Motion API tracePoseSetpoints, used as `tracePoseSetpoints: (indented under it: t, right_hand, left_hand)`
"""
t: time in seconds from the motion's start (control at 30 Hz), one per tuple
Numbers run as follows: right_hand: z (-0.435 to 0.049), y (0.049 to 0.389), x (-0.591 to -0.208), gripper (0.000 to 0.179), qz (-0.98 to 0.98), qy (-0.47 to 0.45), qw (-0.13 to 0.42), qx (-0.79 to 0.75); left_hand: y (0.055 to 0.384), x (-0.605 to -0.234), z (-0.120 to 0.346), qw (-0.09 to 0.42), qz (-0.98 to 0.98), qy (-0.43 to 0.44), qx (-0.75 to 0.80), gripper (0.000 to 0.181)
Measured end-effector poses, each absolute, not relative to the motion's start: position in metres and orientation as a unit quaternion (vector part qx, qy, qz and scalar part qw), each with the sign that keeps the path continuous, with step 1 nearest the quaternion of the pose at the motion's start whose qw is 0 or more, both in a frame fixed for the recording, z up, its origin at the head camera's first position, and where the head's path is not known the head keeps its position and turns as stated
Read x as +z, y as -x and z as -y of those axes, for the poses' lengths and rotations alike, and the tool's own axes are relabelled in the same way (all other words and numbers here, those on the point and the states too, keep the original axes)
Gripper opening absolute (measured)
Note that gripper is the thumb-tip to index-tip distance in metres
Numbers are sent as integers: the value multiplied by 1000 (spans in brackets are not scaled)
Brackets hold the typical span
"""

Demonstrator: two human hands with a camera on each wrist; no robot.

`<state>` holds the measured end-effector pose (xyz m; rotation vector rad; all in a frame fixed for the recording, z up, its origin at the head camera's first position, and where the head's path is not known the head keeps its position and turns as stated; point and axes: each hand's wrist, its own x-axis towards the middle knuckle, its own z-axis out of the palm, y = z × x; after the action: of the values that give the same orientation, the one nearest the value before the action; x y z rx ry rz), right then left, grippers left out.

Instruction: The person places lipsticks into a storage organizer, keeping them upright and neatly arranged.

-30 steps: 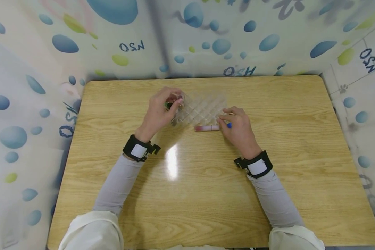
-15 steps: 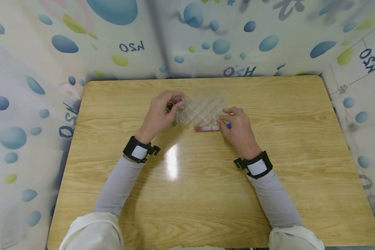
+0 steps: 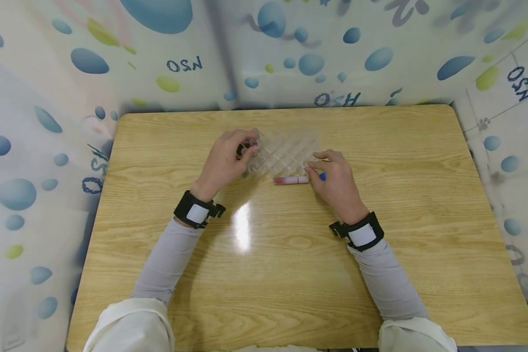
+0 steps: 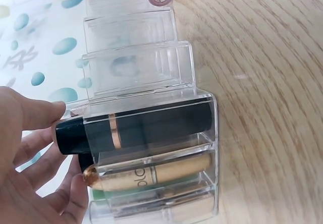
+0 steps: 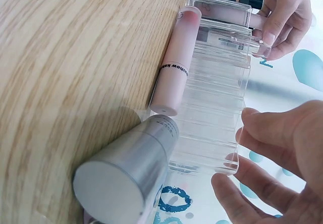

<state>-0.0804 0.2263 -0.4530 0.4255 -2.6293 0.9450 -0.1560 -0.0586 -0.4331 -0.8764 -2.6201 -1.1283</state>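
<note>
A clear stepped organizer (image 3: 286, 151) with slanted compartments lies toward the far side of the table. My left hand (image 3: 226, 159) is at its left end, thumb and fingertips pinching the end of a clear-capped cosmetic tube (image 5: 258, 47). Slotted in beside it are a black tube with a gold ring (image 4: 151, 128) and a gold tube (image 4: 151, 173). At the opposite end, my right hand (image 3: 336, 183) holds the organizer's near corner between thumb and finger. A pink lip gloss tube (image 3: 290, 180) lies along the organizer's front, near the right fingertips.
A silver tube (image 5: 126, 168) with a pale end is close to the right wrist camera. Under the right hand a small blue end (image 3: 323, 176) peeks out. The wooden table (image 3: 281, 274) meets a patterned wall covering (image 3: 281, 58) behind.
The left hand shifts slightly down against the organizer's left end, and the green bit seen under it is now hidden. The right hand and the pink lip gloss tube stay put.
</note>
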Motion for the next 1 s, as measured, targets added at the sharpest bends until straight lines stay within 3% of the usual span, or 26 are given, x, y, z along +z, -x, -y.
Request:
tracePoseSetpoints:
  t: [1.0]
  right_hand:
    - [-226, 80, -450, 22, 922, -144, 145, 329]
  left_hand:
    - [156, -437, 55, 83, 897, 296, -319, 27]
